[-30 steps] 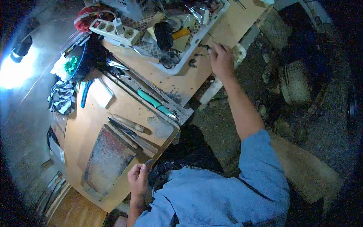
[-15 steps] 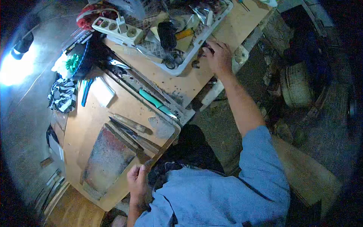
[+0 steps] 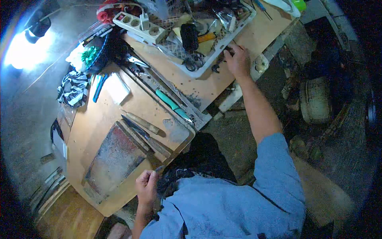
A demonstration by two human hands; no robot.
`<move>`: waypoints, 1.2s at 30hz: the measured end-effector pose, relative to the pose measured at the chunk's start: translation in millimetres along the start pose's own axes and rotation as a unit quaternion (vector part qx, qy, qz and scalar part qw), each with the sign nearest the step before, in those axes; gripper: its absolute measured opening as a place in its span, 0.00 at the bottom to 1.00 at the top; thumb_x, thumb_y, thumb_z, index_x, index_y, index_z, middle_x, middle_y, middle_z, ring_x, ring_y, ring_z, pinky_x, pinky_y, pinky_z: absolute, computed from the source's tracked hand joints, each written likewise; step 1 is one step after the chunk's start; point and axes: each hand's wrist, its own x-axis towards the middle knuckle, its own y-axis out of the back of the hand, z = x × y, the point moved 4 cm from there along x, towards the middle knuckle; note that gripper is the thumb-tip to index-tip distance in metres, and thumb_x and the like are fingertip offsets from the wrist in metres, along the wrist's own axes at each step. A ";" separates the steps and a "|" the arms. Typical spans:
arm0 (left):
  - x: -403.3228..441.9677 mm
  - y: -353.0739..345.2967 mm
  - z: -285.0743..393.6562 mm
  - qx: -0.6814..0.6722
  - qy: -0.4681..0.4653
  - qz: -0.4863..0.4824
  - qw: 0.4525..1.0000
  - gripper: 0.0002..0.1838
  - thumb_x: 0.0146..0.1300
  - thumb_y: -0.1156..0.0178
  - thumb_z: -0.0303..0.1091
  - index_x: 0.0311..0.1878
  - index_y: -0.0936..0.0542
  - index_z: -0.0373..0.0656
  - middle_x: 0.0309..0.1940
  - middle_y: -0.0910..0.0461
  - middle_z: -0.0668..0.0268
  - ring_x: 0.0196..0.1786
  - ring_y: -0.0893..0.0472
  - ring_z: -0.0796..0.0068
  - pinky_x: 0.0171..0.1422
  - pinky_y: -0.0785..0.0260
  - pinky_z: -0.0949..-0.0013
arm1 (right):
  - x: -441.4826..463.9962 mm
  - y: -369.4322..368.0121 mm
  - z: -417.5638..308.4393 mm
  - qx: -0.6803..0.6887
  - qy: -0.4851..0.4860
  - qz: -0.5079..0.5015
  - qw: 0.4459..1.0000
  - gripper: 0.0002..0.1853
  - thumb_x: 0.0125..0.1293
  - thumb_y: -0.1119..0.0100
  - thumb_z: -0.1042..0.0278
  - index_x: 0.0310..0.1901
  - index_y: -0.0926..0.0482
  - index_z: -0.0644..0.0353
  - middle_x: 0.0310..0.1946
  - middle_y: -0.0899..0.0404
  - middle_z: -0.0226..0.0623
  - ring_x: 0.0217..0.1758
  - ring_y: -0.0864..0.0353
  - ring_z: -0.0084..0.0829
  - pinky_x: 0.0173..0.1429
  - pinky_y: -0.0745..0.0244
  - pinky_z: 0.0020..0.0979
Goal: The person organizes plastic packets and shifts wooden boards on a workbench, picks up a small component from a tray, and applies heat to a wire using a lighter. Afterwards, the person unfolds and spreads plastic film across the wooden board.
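My left hand (image 3: pixel 146 186) is closed in a pinch at the board's near edge; a small dark tip (image 3: pixel 159 168) shows beside its fingers, but what it grips is unclear. Stretched forward, my right hand (image 3: pixel 239 62) rests by the outer side of a white plastic crate (image 3: pixel 202 71), its fingers curled over something small and dark. A small dark curved piece (image 3: pixel 215 68) lies just left of that hand. Nearest to my left hand are a worn, stained slab (image 3: pixel 115 155), a wooden-handled knife (image 3: pixel 146 137) and a wooden-handled tool (image 3: pixel 142 122).
A teal-handled knife (image 3: pixel 171 102) lies along the table seam. Scissors (image 3: pixel 137 61), a power strip (image 3: pixel 139 27) and a black-and-white bundle (image 3: pixel 74 89) sit further back. The crate holds jumbled items, including a black case (image 3: pixel 189 36). A bright lamp (image 3: pixel 30 47) shines at left.
The whole view has shifted, so the table sits slightly further right and higher. My right hand stays beside the crate with its fingers slightly changed; my left hand remains pinched.
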 end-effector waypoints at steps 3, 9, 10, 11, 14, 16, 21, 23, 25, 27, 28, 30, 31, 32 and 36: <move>-3.1 -0.8 -4.6 -0.011 0.006 0.003 1.000 0.10 0.65 0.45 0.31 0.30 0.24 0.36 0.26 0.26 0.73 0.31 0.30 0.85 0.36 0.38 0.77 | 4.1 1.7 -1.2 0.019 -0.012 -0.021 1.000 0.15 0.53 0.36 0.64 0.42 0.21 0.60 0.35 0.23 0.50 0.43 0.26 0.49 0.47 0.30 0.44; -7.7 -1.2 -11.3 -0.026 0.022 0.010 0.999 0.10 0.65 0.46 0.31 0.31 0.23 0.36 0.26 0.23 0.70 0.31 0.28 0.83 0.37 0.35 0.76 | 5.9 10.8 -2.3 -0.014 -0.025 -0.031 0.999 0.14 0.52 0.37 0.65 0.39 0.22 0.61 0.36 0.23 0.49 0.43 0.26 0.49 0.47 0.30 0.45; -7.9 -1.1 -13.3 -0.028 0.025 0.011 0.999 0.10 0.65 0.46 0.31 0.31 0.23 0.36 0.26 0.23 0.70 0.31 0.28 0.83 0.38 0.35 0.76 | 6.5 9.3 0.8 -0.007 0.006 -0.050 0.999 0.13 0.53 0.37 0.64 0.39 0.22 0.59 0.35 0.23 0.46 0.43 0.25 0.49 0.48 0.30 0.46; -8.8 -2.4 -12.7 -0.029 0.025 0.011 0.999 0.10 0.65 0.46 0.31 0.31 0.23 0.36 0.26 0.23 0.70 0.31 0.28 0.83 0.38 0.35 0.76 | 6.6 9.5 -0.1 0.000 0.037 -0.070 0.997 0.13 0.53 0.37 0.62 0.38 0.22 0.57 0.33 0.22 0.44 0.43 0.25 0.48 0.48 0.29 0.48; -10.9 -3.2 -11.5 -0.038 0.023 0.027 0.999 0.10 0.65 0.46 0.31 0.31 0.23 0.35 0.26 0.23 0.69 0.31 0.27 0.82 0.38 0.34 0.76 | 4.7 15.2 -0.9 0.016 0.067 -0.044 0.997 0.09 0.54 0.39 0.65 0.36 0.23 0.58 0.33 0.22 0.44 0.42 0.25 0.48 0.46 0.29 0.47; -9.5 -2.1 -13.6 -0.013 0.008 0.007 1.000 0.10 0.65 0.46 0.31 0.31 0.23 0.36 0.27 0.23 0.69 0.31 0.27 0.82 0.38 0.34 0.76 | 7.2 7.5 10.9 0.040 0.049 -0.057 0.996 0.08 0.55 0.39 0.66 0.35 0.23 0.59 0.32 0.22 0.43 0.40 0.24 0.46 0.44 0.29 0.44; -10.7 -3.1 -15.8 -0.057 0.024 0.005 0.998 0.10 0.65 0.46 0.31 0.31 0.23 0.36 0.27 0.23 0.70 0.31 0.27 0.82 0.39 0.34 0.76 | 3.9 14.7 26.2 0.173 -0.090 -0.110 0.975 0.10 0.59 0.40 0.65 0.38 0.23 0.61 0.33 0.20 0.44 0.35 0.20 0.38 0.44 0.27 0.36; -10.1 -3.5 -16.2 -0.063 0.029 0.007 0.998 0.10 0.65 0.46 0.31 0.31 0.23 0.36 0.27 0.23 0.70 0.31 0.27 0.82 0.39 0.35 0.76 | 2.5 19.6 26.6 0.179 -0.088 -0.090 0.976 0.10 0.61 0.42 0.63 0.38 0.22 0.61 0.28 0.21 0.42 0.33 0.20 0.39 0.41 0.27 0.35; -9.1 -2.8 -15.9 -0.051 0.008 0.006 0.999 0.10 0.65 0.46 0.31 0.30 0.23 0.36 0.26 0.24 0.70 0.32 0.28 0.83 0.38 0.35 0.76 | 1.7 6.9 37.4 0.208 -0.093 -0.077 0.971 0.11 0.62 0.43 0.62 0.39 0.22 0.61 0.29 0.20 0.43 0.34 0.20 0.40 0.42 0.27 0.36; -11.2 -1.2 -3.8 -0.020 0.002 0.006 1.000 0.10 0.65 0.46 0.31 0.30 0.24 0.36 0.26 0.24 0.71 0.31 0.28 0.83 0.38 0.35 0.76 | 2.2 10.2 29.1 0.239 -0.097 -0.067 0.964 0.12 0.63 0.44 0.61 0.41 0.22 0.61 0.30 0.20 0.44 0.35 0.20 0.41 0.42 0.27 0.37; -12.0 -0.1 1.7 0.011 -0.004 0.008 1.000 0.10 0.65 0.46 0.31 0.30 0.24 0.36 0.25 0.25 0.71 0.31 0.29 0.84 0.37 0.36 0.77 | 1.7 16.1 26.3 0.183 -0.104 -0.046 0.977 0.14 0.64 0.45 0.59 0.41 0.22 0.62 0.32 0.19 0.45 0.36 0.20 0.43 0.43 0.27 0.38; -13.8 2.1 3.0 -0.011 0.008 0.019 1.000 0.10 0.65 0.46 0.31 0.30 0.24 0.37 0.25 0.25 0.72 0.31 0.29 0.84 0.37 0.36 0.76 | 2.2 34.1 0.2 0.137 -0.104 -0.026 0.985 0.15 0.64 0.46 0.58 0.41 0.22 0.63 0.34 0.19 0.47 0.37 0.20 0.44 0.44 0.27 0.38; -15.6 4.9 1.9 -0.032 0.019 0.022 0.999 0.10 0.66 0.46 0.31 0.30 0.24 0.37 0.25 0.26 0.73 0.30 0.30 0.85 0.36 0.37 0.76 | 0.4 42.6 -11.0 0.099 -0.102 -0.057 0.988 0.16 0.64 0.46 0.57 0.41 0.22 0.63 0.35 0.19 0.48 0.38 0.20 0.45 0.45 0.27 0.39; -17.2 9.4 1.0 -0.033 0.019 0.032 0.999 0.10 0.66 0.46 0.31 0.30 0.24 0.37 0.25 0.26 0.73 0.30 0.30 0.85 0.36 0.37 0.76 | 0.4 45.1 -16.2 0.059 -0.099 -0.086 0.990 0.17 0.64 0.46 0.56 0.41 0.22 0.63 0.36 0.19 0.49 0.39 0.20 0.47 0.46 0.28 0.40; -18.6 20.2 -19.4 -0.058 0.000 0.033 0.998 0.10 0.66 0.46 0.32 0.30 0.24 0.37 0.25 0.26 0.73 0.30 0.31 0.85 0.36 0.37 0.77 | -34.9 40.8 -53.1 0.227 -0.102 -0.120 0.961 0.14 0.63 0.45 0.59 0.37 0.22 0.63 0.28 0.21 0.43 0.29 0.21 0.35 0.35 0.27 0.35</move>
